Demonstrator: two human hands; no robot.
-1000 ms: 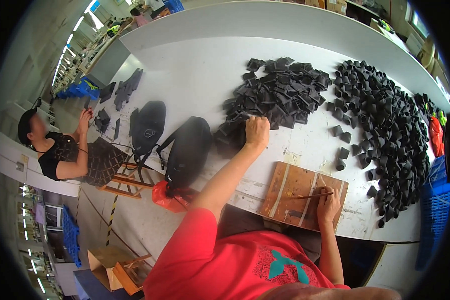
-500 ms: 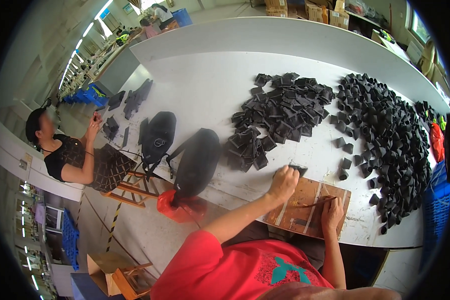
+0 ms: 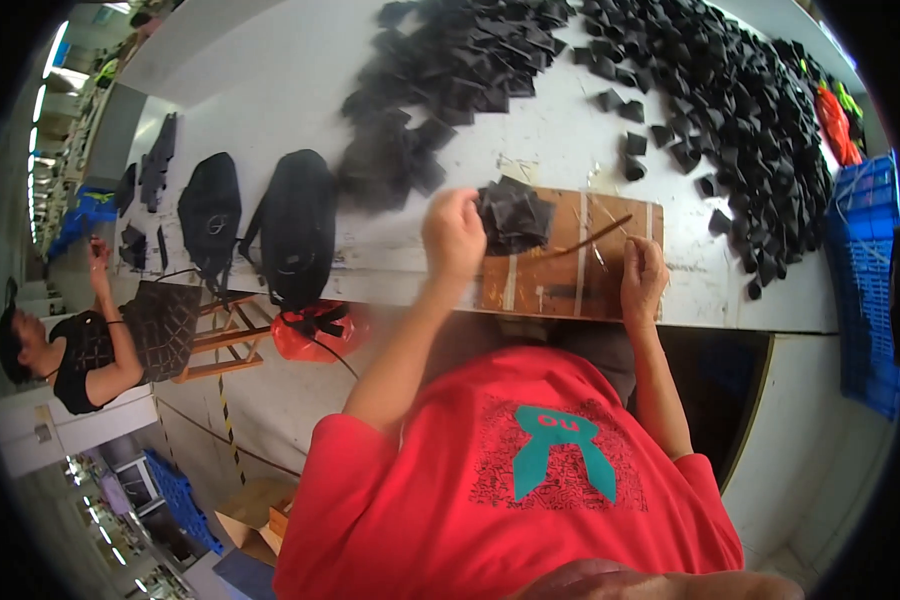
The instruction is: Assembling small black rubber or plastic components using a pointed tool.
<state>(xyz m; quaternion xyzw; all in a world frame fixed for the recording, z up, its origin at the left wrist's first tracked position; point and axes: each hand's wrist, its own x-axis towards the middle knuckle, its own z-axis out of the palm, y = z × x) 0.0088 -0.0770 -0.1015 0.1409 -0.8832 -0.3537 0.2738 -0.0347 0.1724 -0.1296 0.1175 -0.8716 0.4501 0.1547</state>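
Small stack of black fabric pieces (image 3: 515,215) sits on the brown board (image 3: 570,262) at the near table edge, left hand (image 3: 453,232) touching its left side, fingers curled; actual clamp can't be confirmed. Right hand (image 3: 643,275) pinches a thin brush (image 3: 588,238), tip blurred. White table (image 3: 270,90) carries black piles, cut off at top. Another person (image 3: 80,345) sits left.

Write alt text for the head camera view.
A person in a red shirt sets a black fabric piece on a wooden board with the left hand, while the right hand holds a thin stick. Piles of black pieces cover the white table.
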